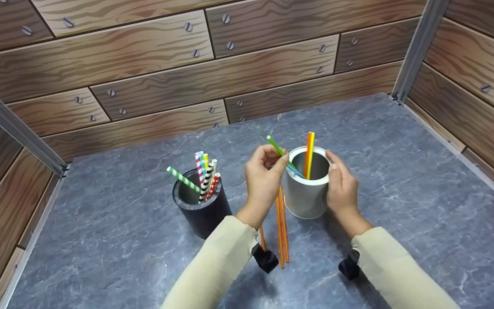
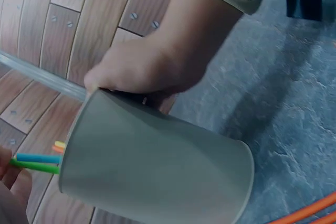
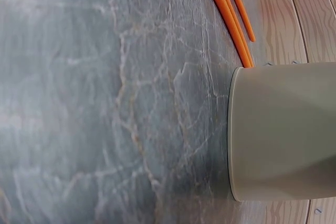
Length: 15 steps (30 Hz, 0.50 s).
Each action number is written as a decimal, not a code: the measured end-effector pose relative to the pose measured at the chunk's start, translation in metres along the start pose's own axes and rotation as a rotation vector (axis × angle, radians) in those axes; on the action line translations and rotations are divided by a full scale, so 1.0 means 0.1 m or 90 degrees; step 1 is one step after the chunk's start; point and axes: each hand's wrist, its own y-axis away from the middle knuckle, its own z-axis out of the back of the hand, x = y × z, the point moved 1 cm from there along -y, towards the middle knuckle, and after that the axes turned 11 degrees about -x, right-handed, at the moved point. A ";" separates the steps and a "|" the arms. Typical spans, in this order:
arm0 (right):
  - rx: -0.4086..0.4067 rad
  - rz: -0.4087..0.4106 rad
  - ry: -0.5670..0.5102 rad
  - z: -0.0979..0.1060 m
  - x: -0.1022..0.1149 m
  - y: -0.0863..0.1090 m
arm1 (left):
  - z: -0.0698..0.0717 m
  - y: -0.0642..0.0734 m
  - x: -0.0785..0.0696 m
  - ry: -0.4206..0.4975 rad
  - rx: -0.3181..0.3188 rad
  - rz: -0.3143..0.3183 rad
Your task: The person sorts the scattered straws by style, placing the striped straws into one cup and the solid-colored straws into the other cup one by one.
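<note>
My left hand (image 1: 265, 171) pinches a green straw (image 1: 275, 146) between thumb and fingers, slanted at the left rim of a silver-grey cup (image 1: 306, 199). A blue straw (image 1: 296, 171) lies beside the green one and slopes into the cup; I cannot tell whether the fingers grip it too. In the left wrist view, the green straw (image 2: 39, 167) and blue straw (image 2: 39, 158) both reach the left fingertips. My right hand (image 1: 342, 189) holds the cup's right side near the rim. An orange straw (image 1: 308, 154) and a yellow straw (image 1: 311, 156) stand inside the cup.
A black cup (image 1: 204, 219) with several patterned paper straws (image 1: 206, 178) stands to the left. Several orange straws (image 1: 282, 231) lie on the grey marbled table (image 1: 114, 240) by the silver-grey cup. Wood-patterned walls (image 1: 152, 73) enclose the back and sides.
</note>
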 end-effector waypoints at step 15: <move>-0.001 0.008 0.000 0.00 0.01 -0.01 | 0.02 0.02 0.07 -0.001 0.028 0.045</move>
